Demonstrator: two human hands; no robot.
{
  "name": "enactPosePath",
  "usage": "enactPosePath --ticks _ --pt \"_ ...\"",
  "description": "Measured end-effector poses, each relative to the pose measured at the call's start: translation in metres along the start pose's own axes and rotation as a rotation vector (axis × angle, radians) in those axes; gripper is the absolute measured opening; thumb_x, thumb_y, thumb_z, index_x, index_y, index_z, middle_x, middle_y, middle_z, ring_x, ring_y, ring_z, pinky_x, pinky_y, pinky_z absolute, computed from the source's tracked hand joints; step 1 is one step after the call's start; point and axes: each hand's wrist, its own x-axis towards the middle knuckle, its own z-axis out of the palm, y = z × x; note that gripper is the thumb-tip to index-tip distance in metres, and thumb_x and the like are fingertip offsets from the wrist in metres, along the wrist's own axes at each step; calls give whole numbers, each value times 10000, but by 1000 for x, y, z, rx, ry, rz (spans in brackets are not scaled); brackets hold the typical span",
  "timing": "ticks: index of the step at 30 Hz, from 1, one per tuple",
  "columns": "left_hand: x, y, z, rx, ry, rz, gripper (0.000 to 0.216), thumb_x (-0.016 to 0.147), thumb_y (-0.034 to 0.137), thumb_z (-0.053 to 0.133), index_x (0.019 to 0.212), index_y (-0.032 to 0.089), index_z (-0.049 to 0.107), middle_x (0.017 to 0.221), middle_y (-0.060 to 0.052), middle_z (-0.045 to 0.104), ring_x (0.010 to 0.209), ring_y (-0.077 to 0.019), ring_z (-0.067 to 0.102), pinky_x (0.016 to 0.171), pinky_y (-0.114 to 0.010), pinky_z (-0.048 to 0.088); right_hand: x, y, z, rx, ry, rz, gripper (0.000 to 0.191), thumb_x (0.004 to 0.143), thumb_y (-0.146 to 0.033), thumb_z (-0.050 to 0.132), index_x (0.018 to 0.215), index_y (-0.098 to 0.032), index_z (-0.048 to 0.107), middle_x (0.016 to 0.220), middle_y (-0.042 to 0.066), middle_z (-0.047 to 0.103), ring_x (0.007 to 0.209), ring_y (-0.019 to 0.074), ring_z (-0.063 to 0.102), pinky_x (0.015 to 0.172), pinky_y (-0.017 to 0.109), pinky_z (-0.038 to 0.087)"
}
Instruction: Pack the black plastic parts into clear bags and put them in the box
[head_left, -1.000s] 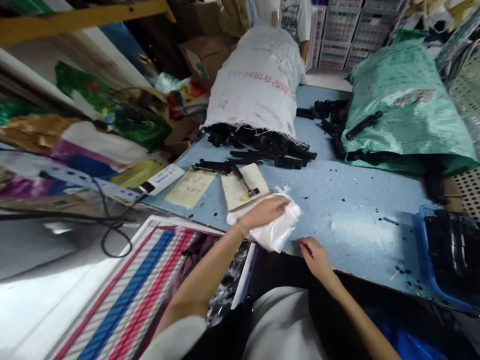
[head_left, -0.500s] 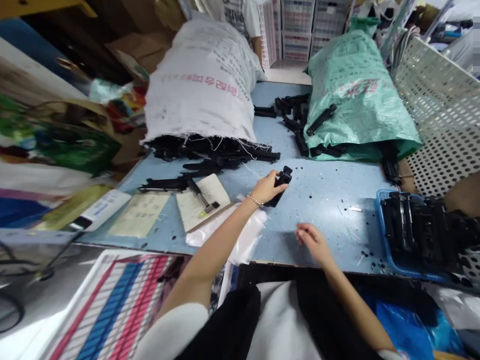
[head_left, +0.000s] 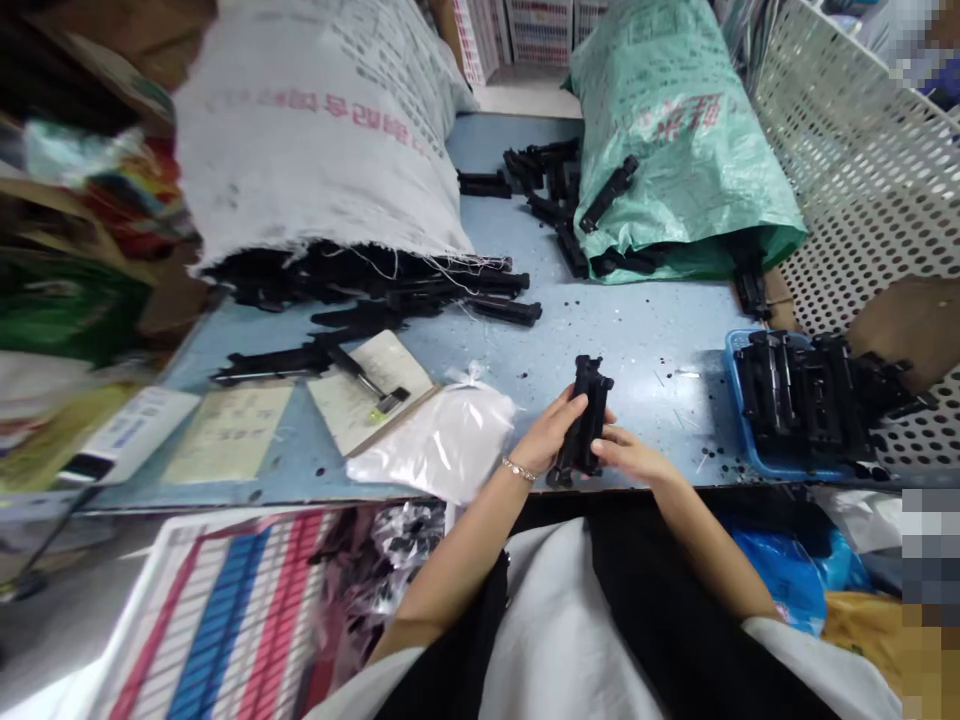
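Observation:
Near the table's front edge I hold a long black plastic part (head_left: 585, 420), tilted with its far end up; it may be two pieces lying together. My left hand (head_left: 551, 430), with a bead bracelet at the wrist, is closed round its left side. The fingers of my right hand (head_left: 628, 455) grip its right side, some of them hidden behind it. Left of my hands lies a clear plastic bag (head_left: 442, 435) with whitish contents. Beside that bag, a small tool with a metal shaft (head_left: 367, 378) rests on an open notebook (head_left: 360, 410).
Black parts spill from a white woven sack (head_left: 322, 150) and a green sack (head_left: 675, 150) at the back. A blue basket (head_left: 739, 400) of similar parts stands at the right, by a perforated white panel (head_left: 847, 150). A handwritten sheet (head_left: 225, 430) lies on the left.
My left hand has brought the black part from mid-table toward the front edge. My right hand, empty before, has taken hold of it too. The view has shifted.

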Motion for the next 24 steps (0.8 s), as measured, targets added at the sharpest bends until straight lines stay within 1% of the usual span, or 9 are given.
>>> enactPosePath --ticks 2,4,7,9,13,16,20,22,24 --pt "-9 1 4 -42 94 36 639 916 615 537 1387 195 433 1064 -91 689 886 -202 691 777 -344 580 -6 -18 -9 -217 143 -37 533 874 -685 533 870 -163 641 798 60 672 739 180 644 655 315 521" --pt "-15 1 8 -8 150 54 717 903 589 578 1472 226 334 1074 -73 666 868 -179 682 765 -333 584 -9 -37 -14 -444 390 -156 503 935 -649 443 895 -184 630 844 63 652 776 183 623 683 321 499" --pt "-22 -1 15 75 138 27 765 925 577 541 1536 226 242 1114 -90 656 850 -183 687 766 -357 592 -4 -58 -9 -698 611 -330 392 919 -603 499 906 -222 590 885 45 611 826 183 573 758 330 462" --pt "-26 -4 19 195 163 49 772 935 559 531 1554 212 226 1207 -129 647 945 -225 695 844 -403 586 6 -61 -1 -672 591 -311 405 907 -621 495 822 -228 542 799 23 571 746 166 529 703 314 433" --pt "-28 -13 20 446 312 206 769 935 514 548 1559 183 242 1540 -196 428 1387 -335 476 1135 -503 412 25 -47 11 -216 416 -39 542 880 -752 384 704 -239 411 582 -49 368 484 105 304 475 269 266" --pt "-30 -15 13 487 305 251 749 939 502 545 1556 191 256 1601 -179 353 1471 -333 368 1195 -511 330 26 -37 12 -151 376 -15 608 871 -809 338 711 -231 440 578 -45 375 467 103 311 466 270 262" --pt "-37 -8 4 363 304 193 747 929 498 569 1549 225 253 1432 -160 542 1244 -293 602 1049 -470 494 11 -44 7 -782 501 -340 526 963 -687 373 956 -205 582 868 68 610 718 177 549 640 314 419" --pt "-41 -2 3 234 276 122 736 918 511 582 1522 236 264 1257 -126 628 969 -228 700 844 -400 590 5 -54 2 -1224 466 -468 423 1001 -574 417 1041 -197 605 995 110 644 856 216 574 719 340 425" --pt "-43 2 4 94 221 44 689 896 535 604 1451 242 317 1115 -78 651 767 -163 688 672 -328 600 3 -65 -4 -1561 339 -534 368 1037 -469 393 1003 -185 626 960 120 657 870 230 567 718 349 400"
